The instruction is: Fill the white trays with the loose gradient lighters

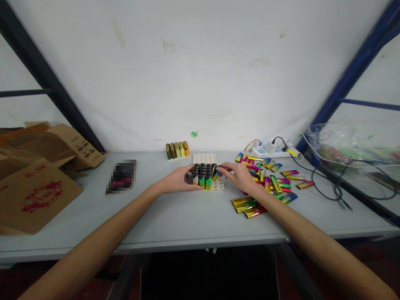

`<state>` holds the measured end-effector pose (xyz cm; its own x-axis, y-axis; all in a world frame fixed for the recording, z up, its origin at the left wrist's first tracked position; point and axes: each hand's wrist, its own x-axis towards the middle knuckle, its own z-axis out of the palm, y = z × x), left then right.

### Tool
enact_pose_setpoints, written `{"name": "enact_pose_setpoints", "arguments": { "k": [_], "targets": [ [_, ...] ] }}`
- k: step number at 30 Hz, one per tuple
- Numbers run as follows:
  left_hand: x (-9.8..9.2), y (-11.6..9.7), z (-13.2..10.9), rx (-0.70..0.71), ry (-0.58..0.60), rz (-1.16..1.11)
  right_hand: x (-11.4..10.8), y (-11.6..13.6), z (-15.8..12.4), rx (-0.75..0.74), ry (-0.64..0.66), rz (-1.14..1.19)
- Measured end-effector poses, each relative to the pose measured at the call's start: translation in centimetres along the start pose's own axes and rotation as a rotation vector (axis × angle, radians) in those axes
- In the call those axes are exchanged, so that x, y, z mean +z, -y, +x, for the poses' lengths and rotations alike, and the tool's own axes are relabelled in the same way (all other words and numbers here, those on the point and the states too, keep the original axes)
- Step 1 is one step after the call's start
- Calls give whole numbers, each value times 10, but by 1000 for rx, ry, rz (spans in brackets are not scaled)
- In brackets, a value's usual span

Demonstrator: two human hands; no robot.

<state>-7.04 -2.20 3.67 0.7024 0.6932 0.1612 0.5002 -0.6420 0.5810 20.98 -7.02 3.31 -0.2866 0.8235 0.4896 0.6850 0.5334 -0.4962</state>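
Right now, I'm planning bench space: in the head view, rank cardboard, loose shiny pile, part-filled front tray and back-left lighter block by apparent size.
Cardboard
Loose shiny pile
Part-filled front tray
Back-left lighter block
Nearness may enlarge the cardboard.

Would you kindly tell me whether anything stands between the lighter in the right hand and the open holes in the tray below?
Nothing visible does: the right hand holds the lighter tilted over the white tray, whose holes show bare toward the right. The upright lighters stand to its left, not in between.
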Motion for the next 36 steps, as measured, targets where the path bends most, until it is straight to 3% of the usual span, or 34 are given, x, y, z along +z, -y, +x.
{"name": "enact_pose_setpoints", "arguments": {
  "k": [5, 9, 14, 20, 24, 30, 36],
  "targets": [
    [0, 2, 0, 9, 5, -9, 7, -3, 3, -102, 48, -184],
    [1, 5, 2, 29, -3, -7, 7, -1, 5, -102, 162, -325],
    [1, 4, 2, 35, -5, -9, -17, -8, 6, -93, 241, -280],
    [0, 1, 0, 42, -23, -17, -42, -38, -1, 58, 337, -434],
    [0, 1, 0, 39, -25, -8, -34, -44, -5, 75, 336, -455],
    [1, 4, 2, 60, -27, -14, -14, -40, 2, -23, 135, -491],
    [1, 4, 2, 30, -3, 0, -9, -44, 6, 46, 245, -462]
  ]
}}
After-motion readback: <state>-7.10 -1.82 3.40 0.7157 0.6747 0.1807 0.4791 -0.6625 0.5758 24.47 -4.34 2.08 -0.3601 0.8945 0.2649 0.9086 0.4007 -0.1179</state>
